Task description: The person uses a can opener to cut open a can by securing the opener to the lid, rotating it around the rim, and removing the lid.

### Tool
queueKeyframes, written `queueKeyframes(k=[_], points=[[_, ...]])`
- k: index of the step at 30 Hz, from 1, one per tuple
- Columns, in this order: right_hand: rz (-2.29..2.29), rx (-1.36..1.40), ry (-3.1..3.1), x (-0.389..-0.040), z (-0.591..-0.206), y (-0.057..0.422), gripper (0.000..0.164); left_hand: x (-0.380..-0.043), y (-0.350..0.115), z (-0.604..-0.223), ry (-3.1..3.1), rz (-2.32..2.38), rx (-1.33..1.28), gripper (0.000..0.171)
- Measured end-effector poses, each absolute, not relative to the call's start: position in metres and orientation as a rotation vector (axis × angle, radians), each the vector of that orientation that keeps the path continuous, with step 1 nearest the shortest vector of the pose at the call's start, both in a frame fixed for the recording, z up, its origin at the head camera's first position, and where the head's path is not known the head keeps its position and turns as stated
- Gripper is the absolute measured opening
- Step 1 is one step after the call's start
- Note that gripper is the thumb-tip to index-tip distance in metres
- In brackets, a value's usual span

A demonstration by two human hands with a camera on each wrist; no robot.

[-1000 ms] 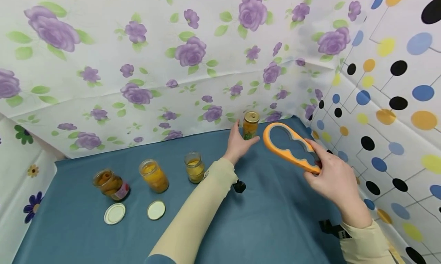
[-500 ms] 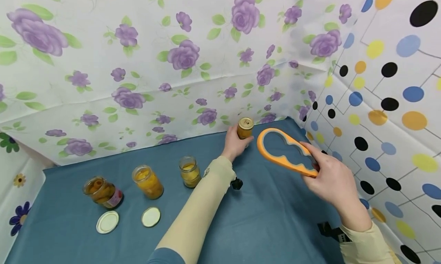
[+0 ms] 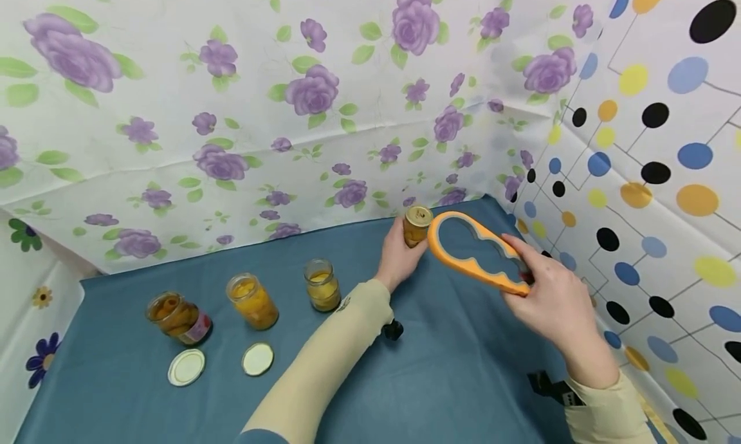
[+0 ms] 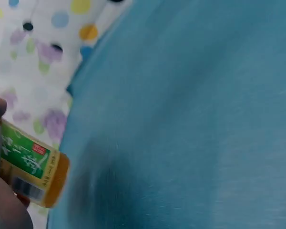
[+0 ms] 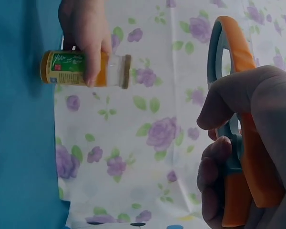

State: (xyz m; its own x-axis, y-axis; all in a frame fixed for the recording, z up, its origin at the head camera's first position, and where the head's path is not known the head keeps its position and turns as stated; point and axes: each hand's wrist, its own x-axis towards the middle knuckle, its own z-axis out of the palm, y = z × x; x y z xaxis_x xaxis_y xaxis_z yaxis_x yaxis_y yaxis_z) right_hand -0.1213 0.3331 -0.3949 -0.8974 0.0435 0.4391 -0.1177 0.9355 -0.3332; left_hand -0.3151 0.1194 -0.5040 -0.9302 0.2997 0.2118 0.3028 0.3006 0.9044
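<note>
A lidded glass jar [image 3: 417,228] with a gold lid is gripped in my left hand [image 3: 398,257], near the back of the table. Its green and yellow label [image 4: 28,157] shows in the left wrist view. The right wrist view catches the jar [image 5: 66,67] sideways, lid still on; it appears lifted off the cloth. My right hand [image 3: 552,299] holds an orange jar opener [image 3: 477,271] with a grey scalloped inner edge. The opener's loop is just right of the jar in the head view; whether they touch cannot be told.
Three lidless jars stand left: one of dark fruit [image 3: 181,318], one of orange fruit [image 3: 253,302], one of yellow contents [image 3: 322,288]. Two pale lids [image 3: 186,367] lie before them. Blue cloth [image 3: 440,379] covers the table; a flowered sheet [image 3: 324,154] hangs behind.
My left hand has closed around the lidded jar and drawn it slightly toward me. The opener has shifted slightly left, nearer the jar. The view has shifted a little.
</note>
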Motion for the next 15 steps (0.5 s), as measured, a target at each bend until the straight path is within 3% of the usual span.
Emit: queueKeyframes(k=[15], points=[[0.65,0.42,-2.674,-0.113,-0.369,0.232,0.076,-0.18,0.011,-0.479,-1.9,-2.135,-1.076,0.032]])
